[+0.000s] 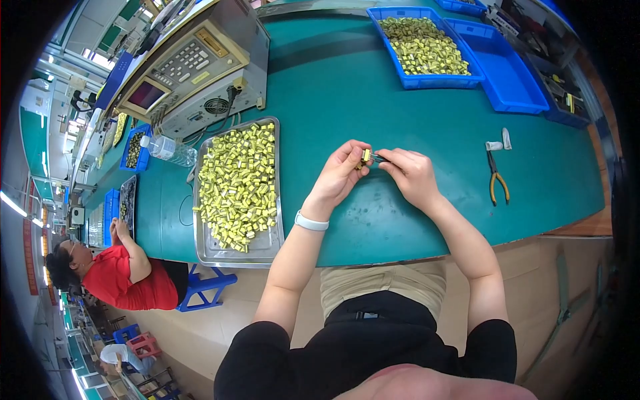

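Note:
My left hand (339, 175) pinches a small yellow component (366, 156), which looks like a little wound transformer, between thumb and fingers over the green table. From the other side my right hand (413, 179) grips a thin dark tool (379, 159), with its tip at the component; its exact kind is mostly hidden by the fingers. Left of my hands lies a metal tray (265, 244) heaped with similar yellow components (239, 177). Yellow-handled pliers (495, 181) rest to the right, with two small white finger cots (493, 145) beside them.
At the far right a blue bin (443, 81) holds more yellow components, next to a second blue bin (515, 100). A bench instrument (190, 73) and a plastic bottle (172, 152) stand at the left. A co-worker in red (127, 277) sits farther left.

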Demonstrator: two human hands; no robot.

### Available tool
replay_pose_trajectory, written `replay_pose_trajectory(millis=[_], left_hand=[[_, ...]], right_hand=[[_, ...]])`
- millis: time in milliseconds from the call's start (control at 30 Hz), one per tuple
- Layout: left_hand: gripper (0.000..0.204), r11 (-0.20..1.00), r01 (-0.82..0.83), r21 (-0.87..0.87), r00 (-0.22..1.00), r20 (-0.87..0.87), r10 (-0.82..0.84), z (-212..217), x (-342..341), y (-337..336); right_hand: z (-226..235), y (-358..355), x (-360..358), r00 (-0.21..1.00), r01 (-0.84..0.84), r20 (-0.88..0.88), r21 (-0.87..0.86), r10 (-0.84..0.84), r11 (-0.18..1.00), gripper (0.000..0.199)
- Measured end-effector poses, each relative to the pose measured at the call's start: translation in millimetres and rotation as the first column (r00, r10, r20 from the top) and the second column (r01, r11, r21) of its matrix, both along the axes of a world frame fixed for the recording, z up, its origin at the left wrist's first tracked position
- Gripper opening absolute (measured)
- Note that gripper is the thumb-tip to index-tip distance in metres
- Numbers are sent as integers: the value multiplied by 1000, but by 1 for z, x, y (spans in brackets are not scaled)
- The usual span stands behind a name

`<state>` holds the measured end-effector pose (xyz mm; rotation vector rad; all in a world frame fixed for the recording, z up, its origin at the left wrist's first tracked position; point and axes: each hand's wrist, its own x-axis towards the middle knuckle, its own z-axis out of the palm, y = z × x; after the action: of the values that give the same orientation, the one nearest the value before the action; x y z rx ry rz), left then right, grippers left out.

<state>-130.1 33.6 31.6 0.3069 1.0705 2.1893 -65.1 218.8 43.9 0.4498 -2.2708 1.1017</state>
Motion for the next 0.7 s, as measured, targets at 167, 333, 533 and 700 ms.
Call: replay_pose_trajectory(millis=[167,333,533,700], left_hand=[[28,1000,5,4,1000,-6,-5,0,0,0],[28,1000,10,-16,1000,-9,-10,2,3,2],[32,998,-19,-55,999,-39,16,1,3,-1],[41,992,-12,-128,999,32,16,9,3,-1]], right_hand=[[0,0,0,1000,1,5,-20,0,1000,19],[-2,1,0,1000,0,-13,-1,0,1000,19],[1,-2,1,999,-44,24,29,43,999,21],[0,-1,2,997,-72,21,12,71,997,23]])
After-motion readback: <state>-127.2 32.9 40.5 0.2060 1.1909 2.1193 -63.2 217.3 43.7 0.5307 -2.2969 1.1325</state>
